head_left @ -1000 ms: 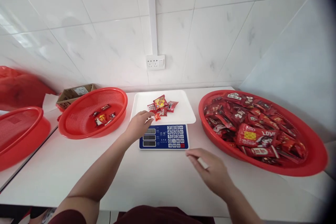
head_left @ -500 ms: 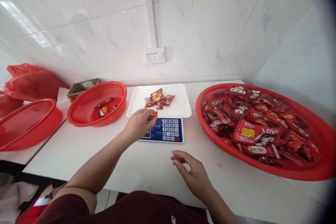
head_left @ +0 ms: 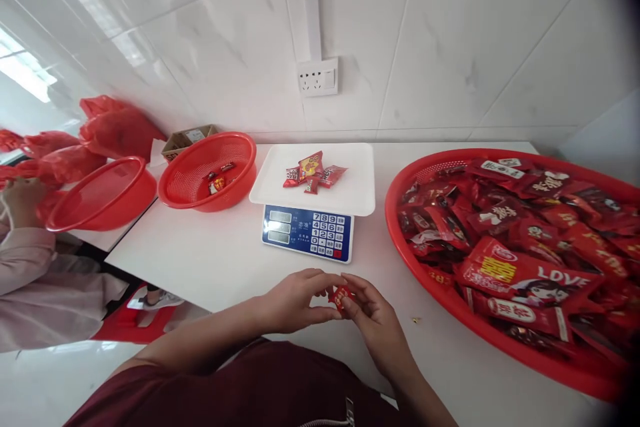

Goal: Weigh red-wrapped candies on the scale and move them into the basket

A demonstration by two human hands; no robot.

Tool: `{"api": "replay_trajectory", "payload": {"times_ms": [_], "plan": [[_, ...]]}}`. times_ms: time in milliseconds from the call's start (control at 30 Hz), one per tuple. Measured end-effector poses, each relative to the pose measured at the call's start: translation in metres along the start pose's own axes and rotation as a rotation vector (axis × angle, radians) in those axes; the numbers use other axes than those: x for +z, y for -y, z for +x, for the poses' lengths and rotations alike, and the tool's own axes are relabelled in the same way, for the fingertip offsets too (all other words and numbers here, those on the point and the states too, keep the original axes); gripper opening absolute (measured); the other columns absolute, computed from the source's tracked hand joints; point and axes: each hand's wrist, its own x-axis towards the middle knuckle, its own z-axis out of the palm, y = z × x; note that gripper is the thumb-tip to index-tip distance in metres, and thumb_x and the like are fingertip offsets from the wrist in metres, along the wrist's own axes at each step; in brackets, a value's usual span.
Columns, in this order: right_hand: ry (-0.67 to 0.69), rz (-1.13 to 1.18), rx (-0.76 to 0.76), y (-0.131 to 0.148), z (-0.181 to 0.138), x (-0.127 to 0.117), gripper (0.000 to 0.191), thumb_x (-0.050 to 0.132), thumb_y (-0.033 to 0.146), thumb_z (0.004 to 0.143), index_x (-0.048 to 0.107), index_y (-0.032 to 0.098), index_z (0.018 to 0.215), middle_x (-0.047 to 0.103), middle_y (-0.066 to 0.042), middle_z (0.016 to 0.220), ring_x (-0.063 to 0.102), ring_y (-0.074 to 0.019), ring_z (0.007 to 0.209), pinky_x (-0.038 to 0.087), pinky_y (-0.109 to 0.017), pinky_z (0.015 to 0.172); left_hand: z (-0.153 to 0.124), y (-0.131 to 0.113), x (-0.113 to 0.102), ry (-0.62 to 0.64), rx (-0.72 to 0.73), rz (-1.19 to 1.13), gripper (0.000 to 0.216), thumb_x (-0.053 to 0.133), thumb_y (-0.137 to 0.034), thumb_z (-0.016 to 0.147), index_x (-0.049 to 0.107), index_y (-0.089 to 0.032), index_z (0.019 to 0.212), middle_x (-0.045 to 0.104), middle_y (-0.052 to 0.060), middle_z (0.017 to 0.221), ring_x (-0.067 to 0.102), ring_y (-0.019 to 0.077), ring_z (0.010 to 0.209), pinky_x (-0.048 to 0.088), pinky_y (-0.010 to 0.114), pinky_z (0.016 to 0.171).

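I have both hands together in front of the scale — the left hand and the right hand each clamp the small red packet between thumb and fingers. The scale's white tray carries a small pile of wrapped sweets. To the right of the scale I register a large red basket filled with red packets; to its left, a smaller red basket with a few wrapped pieces — cardboard box behind.
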Motion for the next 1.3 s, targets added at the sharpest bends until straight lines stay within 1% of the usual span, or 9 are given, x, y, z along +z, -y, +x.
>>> {"api": "replay_trajectory", "payload": {"times_ms": [133, 300, 400, 600, 800, 967, 1133, 1233, 1300], "plan": [[-0.067, 0.014, -0.029, 0.000, -0.004, -0.001, 0.033, 0.061, 0.039, 0.080, 0.057, 0.026, 0.110, 0.062, -0.007, 0.115, 0.062, -0.0214, 0.097, 0.056, -0.037, 0.077, 0.004, -0.003, 0.002, -0.044, -0.062, -0.172, 0.040, 0.058, -0.034, 0.083, 0.050, -0.021, 0.120, 0.062, 0.006, 0.105, 0.059, 0.0146, 0.086, 0.048, 0.027, 0.076], [-0.076, -0.060, -0.033, 0.004, -0.009, -0.007, 0.036, 0.060, 0.037, 0.081, 0.054, 0.027, 0.115, 0.054, -0.008, 0.127, 0.058, -0.0229, 0.107, 0.054, -0.039, 0.082, 0.009, -0.005, 0.011, -0.081, -0.067, -0.216, 0.023, 0.051, -0.026, 0.086, 0.060, -0.019, 0.106, 0.067, 0.004, 0.094, 0.060, 0.0131, 0.081, 0.048, 0.024, 0.076], [-0.113, -0.111, 0.003, 0.004, -0.011, -0.012, 0.039, 0.062, 0.038, 0.078, 0.054, 0.025, 0.114, 0.059, -0.008, 0.120, 0.062, -0.0223, 0.099, 0.054, -0.039, 0.082, 0.014, -0.004, 0.014, -0.054, -0.023, -0.174, 0.023, 0.050, -0.023, 0.086, 0.061, -0.020, 0.106, 0.068, 0.003, 0.094, 0.060, 0.0130, 0.080, 0.047, 0.023, 0.076], [-0.201, -0.256, -0.027, 0.007, -0.013, -0.013, 0.026, 0.066, 0.038, 0.073, 0.064, 0.021, 0.091, 0.069, -0.006, 0.087, 0.064, -0.0211, 0.081, 0.053, -0.036, 0.076, 0.024, 0.002, 0.012, -0.026, 0.147, -0.133, 0.026, 0.050, -0.017, 0.083, 0.061, -0.017, 0.107, 0.067, 0.006, 0.096, 0.059, 0.0146, 0.087, 0.045, 0.023, 0.080], [-0.197, -0.295, -0.104, 0.004, -0.006, -0.009, 0.019, 0.066, 0.036, 0.074, 0.065, 0.022, 0.087, 0.067, -0.004, 0.082, 0.062, -0.0190, 0.076, 0.052, -0.031, 0.070, 0.021, 0.011, 0.004, -0.013, 0.048, -0.264, 0.033, 0.062, -0.024, 0.079, 0.059, -0.018, 0.111, 0.067, 0.006, 0.094, 0.061, 0.0150, 0.082, 0.048, 0.024, 0.074], [-0.151, -0.396, -0.179, 0.006, 0.009, 0.003, 0.016, 0.063, 0.036, 0.077, 0.065, 0.021, 0.076, 0.060, -0.001, 0.067, 0.057, -0.0156, 0.062, 0.049, -0.026, 0.058, 0.017, 0.018, -0.013, -0.024, 0.074, -0.369, 0.021, 0.063, -0.027, 0.079, 0.065, -0.018, 0.098, 0.067, 0.005, 0.090, 0.060, 0.0145, 0.079, 0.047, 0.024, 0.070], [-0.077, -0.540, -0.158, 0.019, 0.020, 0.027, 0.020, 0.055, 0.038, 0.082, 0.066, 0.021, 0.082, 0.062, -0.001, 0.067, 0.058, -0.0154, 0.062, 0.050, -0.025, 0.058, 0.009, 0.033, -0.028, -0.045, 0.040, -0.596, 0.018, 0.062, -0.025, 0.080, 0.065, -0.016, 0.095, 0.068, 0.004, 0.083, 0.062, 0.0147, 0.076, 0.048, 0.026, 0.071], [-0.073, -0.732, -0.195, 0.028, 0.023, 0.039, 0.024, 0.051, 0.039, 0.084, 0.068, 0.023, 0.088, 0.067, -0.004, 0.077, 0.061, -0.0172, 0.066, 0.051, -0.027, 0.063, 0.004, 0.042, -0.035, -0.063, 0.039, -0.615, 0.020, 0.060, -0.025, 0.081, 0.064, -0.016, 0.099, 0.068, 0.005, 0.087, 0.063, 0.0151, 0.079, 0.049, 0.027, 0.074], [-0.121, -0.871, -0.250, 0.036, 0.024, 0.042, 0.024, 0.051, 0.039, 0.084, 0.068, 0.024, 0.091, 0.069, -0.005, 0.082, 0.063, -0.0188, 0.071, 0.052, -0.029, 0.067, 0.002, 0.047, -0.041, -0.070, 0.074, -0.569, 0.023, 0.058, -0.023, 0.082, 0.062, -0.017, 0.105, 0.068, 0.005, 0.093, 0.063, 0.0150, 0.083, 0.050, 0.027, 0.077]]}}
